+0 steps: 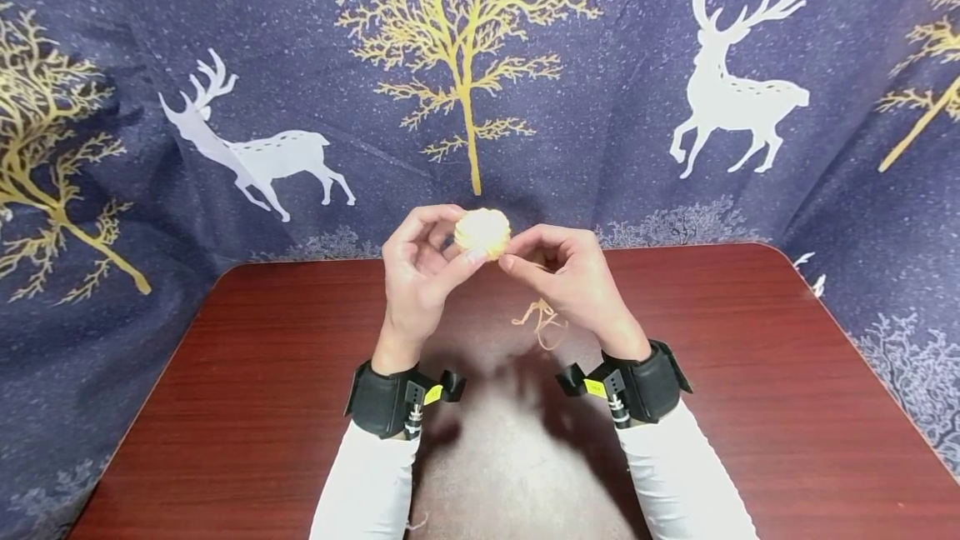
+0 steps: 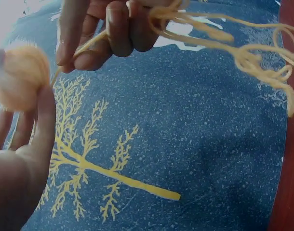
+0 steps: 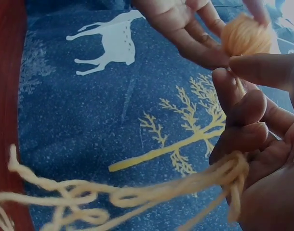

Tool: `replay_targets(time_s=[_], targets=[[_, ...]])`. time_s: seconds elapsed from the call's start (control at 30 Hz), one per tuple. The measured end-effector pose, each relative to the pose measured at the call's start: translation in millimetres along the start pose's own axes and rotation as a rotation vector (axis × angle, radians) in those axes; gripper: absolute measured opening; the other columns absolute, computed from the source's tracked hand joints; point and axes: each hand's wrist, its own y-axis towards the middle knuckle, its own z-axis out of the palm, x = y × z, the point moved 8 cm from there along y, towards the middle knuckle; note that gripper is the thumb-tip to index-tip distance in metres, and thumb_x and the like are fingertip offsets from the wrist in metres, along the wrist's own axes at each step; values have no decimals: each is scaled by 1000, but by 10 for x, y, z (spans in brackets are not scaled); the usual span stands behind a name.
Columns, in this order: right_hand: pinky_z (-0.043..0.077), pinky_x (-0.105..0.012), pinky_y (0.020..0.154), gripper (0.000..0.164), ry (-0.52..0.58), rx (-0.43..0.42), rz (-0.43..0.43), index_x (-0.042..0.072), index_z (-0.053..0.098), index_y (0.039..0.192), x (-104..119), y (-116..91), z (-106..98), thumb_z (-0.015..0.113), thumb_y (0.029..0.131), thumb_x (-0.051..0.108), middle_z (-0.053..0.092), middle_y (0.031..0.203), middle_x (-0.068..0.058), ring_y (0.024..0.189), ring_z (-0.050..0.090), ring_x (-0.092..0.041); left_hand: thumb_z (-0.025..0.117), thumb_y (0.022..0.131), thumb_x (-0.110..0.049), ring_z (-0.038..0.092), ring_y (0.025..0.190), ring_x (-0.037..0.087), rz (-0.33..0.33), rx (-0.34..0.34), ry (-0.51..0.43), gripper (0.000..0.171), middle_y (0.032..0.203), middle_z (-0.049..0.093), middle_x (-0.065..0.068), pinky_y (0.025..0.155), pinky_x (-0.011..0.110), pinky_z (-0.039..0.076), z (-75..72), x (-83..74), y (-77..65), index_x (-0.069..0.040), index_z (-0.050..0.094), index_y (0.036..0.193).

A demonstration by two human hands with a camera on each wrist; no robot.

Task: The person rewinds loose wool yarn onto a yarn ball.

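A small ball of pale orange yarn (image 1: 482, 233) is held up above the far part of the table, overexposed in the head view. My left hand (image 1: 422, 273) grips it between thumb and fingers. Close on its right, my right hand (image 1: 573, 277) pinches the strand that runs from the ball, as the right wrist view shows with the yarn ball (image 3: 247, 36) just beyond the fingertips. Loose tangled yarn (image 2: 262, 60) trails from the curled fingers of the right hand and hangs below it.
The reddish-brown table (image 1: 285, 373) spreads under both forearms, with a bright glare patch in its middle. Behind its far edge hangs a dark blue cloth (image 1: 525, 165) printed with trees and white deer. Black cuffs with cameras wrap both wrists.
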Motion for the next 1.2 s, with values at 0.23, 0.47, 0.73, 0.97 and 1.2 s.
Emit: replay_targets(time_s=[0.23, 0.47, 0.73, 0.97, 1.2], targets=[[39, -23, 46, 7, -50, 25, 19, 8, 77, 95, 36, -27, 60, 78, 88, 7, 67, 75, -3, 55, 48, -13, 74, 77, 14, 65, 103, 24, 65, -100, 231, 39, 113, 64, 14, 87, 33, 60, -126, -7, 14, 14, 60, 114], [42, -23, 50, 7, -77, 33, -8, 9, 77, 94, 124, -47, 56, 79, 88, 8, 68, 77, -1, 60, 54, -13, 82, 79, 3, 64, 101, 21, -47, 20, 594, 38, 114, 62, 11, 84, 35, 61, -127, 116, -7, 3, 66, 114], [49, -24, 47, 9, 52, -8, -40, 0, 75, 95, 144, -46, -75, 76, 87, -3, 72, 84, -9, 57, 59, -17, 84, 75, 3, 62, 96, 16, -164, 345, 722, 37, 105, 63, 3, 88, 31, 59, 34, 293, -95, -4, 69, 108], [41, -21, 44, 8, 133, -82, -65, -6, 73, 93, 115, -30, -218, 74, 86, -7, 70, 74, -8, 53, 53, -12, 84, 76, 4, 64, 100, 17, -216, 555, 544, 37, 110, 66, 4, 91, 33, 57, 247, 313, -184, -3, 69, 109], [43, -21, 45, 8, 182, -112, -58, -8, 72, 94, 62, -18, -281, 73, 87, -7, 68, 70, -12, 54, 56, -13, 83, 74, 12, 62, 107, 28, -211, 555, 248, 44, 115, 64, 14, 96, 45, 57, 401, 184, -194, 5, 67, 114]])
